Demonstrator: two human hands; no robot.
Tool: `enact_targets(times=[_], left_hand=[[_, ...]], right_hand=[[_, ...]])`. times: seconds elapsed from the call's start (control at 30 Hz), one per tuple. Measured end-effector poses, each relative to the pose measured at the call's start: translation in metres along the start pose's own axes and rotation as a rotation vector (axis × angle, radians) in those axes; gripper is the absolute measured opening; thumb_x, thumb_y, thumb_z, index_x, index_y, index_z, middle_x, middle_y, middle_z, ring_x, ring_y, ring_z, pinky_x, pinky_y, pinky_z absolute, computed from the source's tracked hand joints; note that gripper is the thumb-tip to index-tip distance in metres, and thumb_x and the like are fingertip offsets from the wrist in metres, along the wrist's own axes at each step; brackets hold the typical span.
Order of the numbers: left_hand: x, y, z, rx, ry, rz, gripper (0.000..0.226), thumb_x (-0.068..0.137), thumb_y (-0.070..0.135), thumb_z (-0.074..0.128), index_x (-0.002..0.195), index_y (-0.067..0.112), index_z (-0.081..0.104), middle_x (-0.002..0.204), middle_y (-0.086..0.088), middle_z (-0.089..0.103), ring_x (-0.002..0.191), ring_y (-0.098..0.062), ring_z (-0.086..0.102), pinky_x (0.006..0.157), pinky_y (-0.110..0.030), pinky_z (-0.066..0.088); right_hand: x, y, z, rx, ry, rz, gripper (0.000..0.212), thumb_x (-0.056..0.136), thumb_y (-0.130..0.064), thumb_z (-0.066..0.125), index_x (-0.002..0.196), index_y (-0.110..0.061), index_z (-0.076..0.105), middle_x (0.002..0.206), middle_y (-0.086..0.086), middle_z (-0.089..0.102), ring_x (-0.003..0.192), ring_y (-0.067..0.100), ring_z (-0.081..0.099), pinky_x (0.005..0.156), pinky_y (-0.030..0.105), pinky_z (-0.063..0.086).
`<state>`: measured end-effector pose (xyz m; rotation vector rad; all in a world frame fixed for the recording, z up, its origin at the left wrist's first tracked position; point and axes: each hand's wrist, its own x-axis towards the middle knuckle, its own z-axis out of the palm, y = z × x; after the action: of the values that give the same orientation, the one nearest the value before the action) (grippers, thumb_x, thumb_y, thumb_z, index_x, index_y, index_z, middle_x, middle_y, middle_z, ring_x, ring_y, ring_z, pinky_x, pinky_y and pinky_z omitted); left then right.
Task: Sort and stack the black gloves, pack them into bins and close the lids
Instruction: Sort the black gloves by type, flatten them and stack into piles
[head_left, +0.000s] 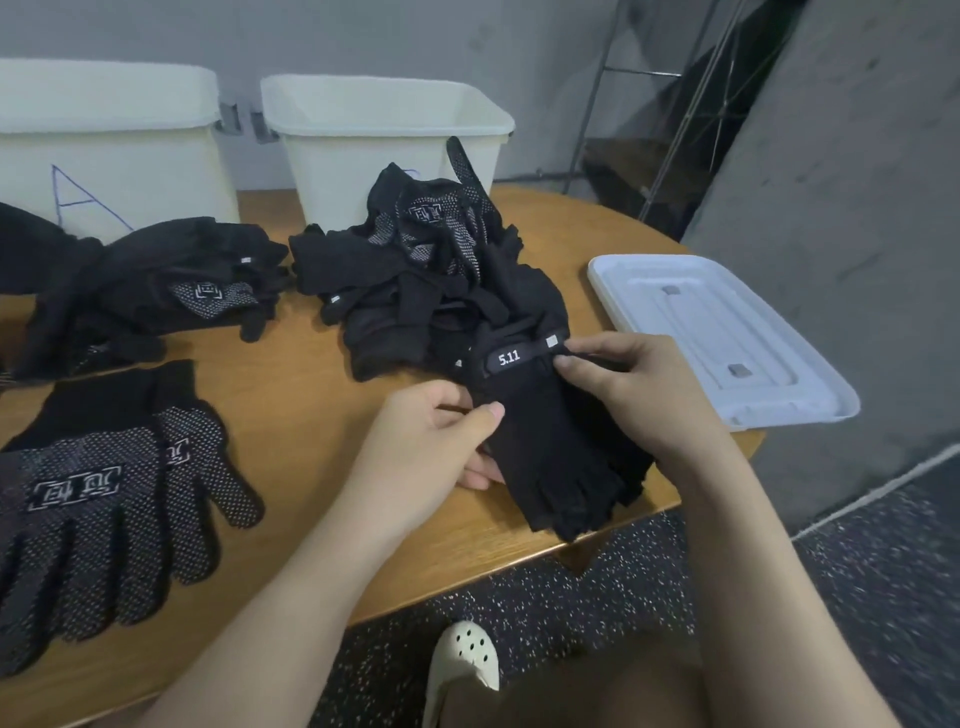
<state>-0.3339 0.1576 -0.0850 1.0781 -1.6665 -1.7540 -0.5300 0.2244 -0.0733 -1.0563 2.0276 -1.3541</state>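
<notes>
A wooden surface (291, 415) with a rounded edge is seen over a dark speckled floor (597, 587), a cream perforated clog (467, 657) is seen below it, and a grey wall (363, 36) and metal rack (670, 104) are seen behind.

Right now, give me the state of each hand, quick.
Left hand: pinching the side of the fingerless glove.
Right hand: pinching the same glove at its wrist strap.
</notes>
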Motion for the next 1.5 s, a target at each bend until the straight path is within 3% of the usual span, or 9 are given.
enact_targets(times=[0.17,0.33,0.53,0.8,0.97,1.17,1.33,1.43,1.5], left_hand=[[0.000,-0.004,0.004,0.041,0.011,-0.001,0.018,0.098,0.018,0.068,0.113,0.009,0.064,0.079,-0.008,0.079,0.068,-0.026,0.077,0.067,-0.037,0.063],[-0.006,0.005,0.004,-0.065,-0.032,0.015,0.022,0.098,0.019,0.067,0.117,0.008,0.065,0.083,-0.010,0.079,0.073,-0.026,0.078,0.066,-0.033,0.062],[-0.011,0.002,0.010,-0.221,-0.138,-0.083,0.033,0.100,0.020,0.064,0.128,0.007,0.053,0.091,-0.019,0.077,0.077,-0.034,0.077,0.063,-0.035,0.062],[-0.011,-0.005,0.015,-0.087,-0.111,-0.086,0.029,0.098,0.013,0.068,0.121,0.010,0.052,0.084,-0.015,0.078,0.076,-0.032,0.078,0.067,-0.043,0.065],[-0.012,-0.009,0.014,0.071,-0.057,-0.029,0.031,0.094,0.016,0.073,0.118,0.015,0.054,0.082,-0.007,0.079,0.073,-0.027,0.078,0.070,-0.047,0.065],[-0.010,-0.009,0.016,0.201,0.028,0.000,0.030,0.092,0.022,0.076,0.114,0.023,0.055,0.075,-0.001,0.078,0.067,-0.027,0.077,0.073,-0.051,0.064],[-0.008,-0.006,0.010,0.316,0.112,0.007,0.032,0.092,0.029,0.075,0.117,0.022,0.056,0.068,0.002,0.076,0.054,-0.020,0.072,0.064,-0.037,0.061],[-0.011,-0.010,0.001,0.700,0.269,0.234,0.051,0.085,0.046,0.078,0.125,0.029,0.052,0.077,0.012,0.069,0.060,-0.008,0.064,0.060,-0.022,0.048],[-0.014,-0.010,-0.005,0.991,0.331,0.509,0.061,0.082,0.050,0.076,0.132,0.026,0.049,0.098,0.014,0.057,0.077,-0.007,0.058,0.065,-0.025,0.046]], right_hand=[[0.006,0.009,0.001,-0.081,0.019,-0.037,0.010,0.088,-0.029,0.080,0.097,-0.024,0.079,0.094,-0.010,0.077,0.089,0.001,0.070,0.079,0.021,0.053],[0.007,0.003,-0.006,0.022,0.029,-0.070,0.009,0.089,-0.028,0.080,0.097,-0.024,0.080,0.094,-0.008,0.079,0.095,0.007,0.072,0.085,0.026,0.055],[0.013,0.004,-0.013,0.088,-0.083,-0.021,0.008,0.091,-0.024,0.078,0.097,-0.019,0.080,0.095,-0.001,0.079,0.094,0.016,0.075,0.082,0.029,0.059],[0.023,0.019,-0.013,-0.071,-0.096,-0.093,0.012,0.088,-0.032,0.081,0.099,-0.029,0.078,0.100,-0.012,0.076,0.094,-0.002,0.069,0.080,0.011,0.049],[0.023,0.023,-0.009,-0.160,-0.059,-0.159,0.011,0.088,-0.034,0.081,0.097,-0.033,0.075,0.104,-0.014,0.074,0.101,0.001,0.067,0.088,0.019,0.049],[0.025,0.030,-0.004,-0.209,-0.087,-0.132,0.019,0.090,-0.033,0.078,0.106,-0.023,0.077,0.107,-0.011,0.074,0.106,0.003,0.066,0.094,0.024,0.050],[0.017,0.029,-0.001,-0.258,-0.054,-0.105,0.019,0.090,-0.038,0.077,0.105,-0.026,0.076,0.103,-0.011,0.073,0.101,0.007,0.066,0.080,0.019,0.048],[0.012,0.027,0.002,-0.291,-0.029,-0.135,0.019,0.090,-0.037,0.076,0.106,-0.026,0.076,0.094,-0.015,0.068,0.099,0.008,0.064,0.075,0.014,0.044],[0.010,0.027,0.003,-0.309,-0.030,-0.163,0.024,0.091,-0.037,0.076,0.110,-0.023,0.077,0.099,-0.014,0.070,0.102,0.006,0.064,0.079,0.012,0.044]])
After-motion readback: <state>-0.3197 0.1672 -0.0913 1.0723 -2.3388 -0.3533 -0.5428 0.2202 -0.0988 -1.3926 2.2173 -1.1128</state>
